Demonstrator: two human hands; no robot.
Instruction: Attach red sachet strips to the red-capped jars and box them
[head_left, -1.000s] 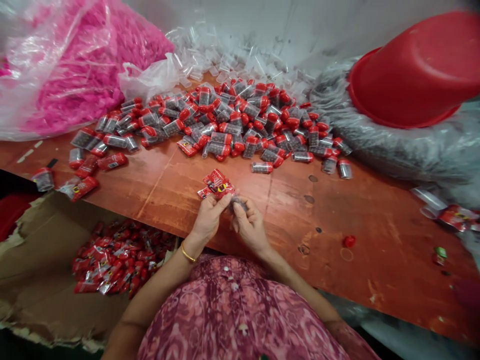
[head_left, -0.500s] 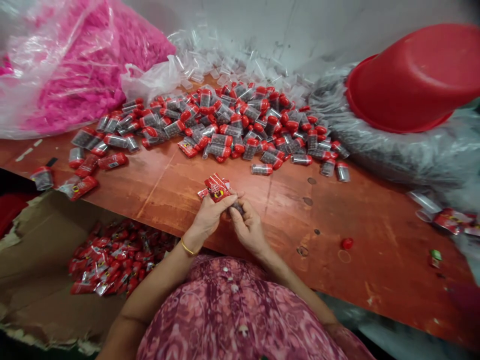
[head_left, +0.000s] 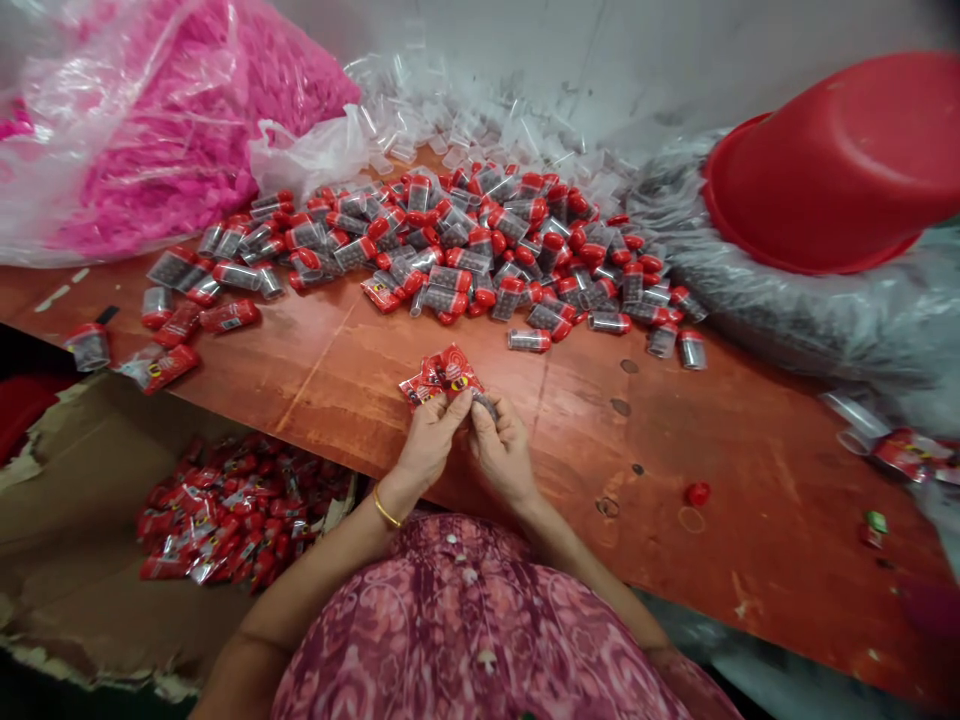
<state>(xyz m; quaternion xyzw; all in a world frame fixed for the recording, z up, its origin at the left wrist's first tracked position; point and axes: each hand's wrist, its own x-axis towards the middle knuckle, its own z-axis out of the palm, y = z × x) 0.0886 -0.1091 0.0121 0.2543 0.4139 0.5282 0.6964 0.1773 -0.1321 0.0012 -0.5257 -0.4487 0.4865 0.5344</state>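
Observation:
In the head view my left hand [head_left: 431, 440], with a gold bangle at the wrist, is closed on red printed packets [head_left: 454, 370] that stick out beyond its fingers. Close against it, my right hand [head_left: 502, 450] pinches a small clear tube with grey contents [head_left: 484, 404], mostly hidden by the fingers. Both hands meet just above the front part of the red-brown table [head_left: 577, 430]. Beyond them lies a large heap of red-capped clear tubes [head_left: 450, 280] filled with grey beads. One such tube [head_left: 529, 341] lies on its side at the heap's near edge.
A bag of pink pieces [head_left: 187, 130] stands back left; empty clear tubes [head_left: 465, 125] lie behind the heap. At right, a red bucket [head_left: 840, 160] rests upside down on a bag of grey beads [head_left: 810, 310]. Below left, a cardboard box [head_left: 67, 540] holds red packets.
The red packets in my left hand have turned slightly and fanned out more toward the right. My hands stay together over the same spot; the view has shifted a little.

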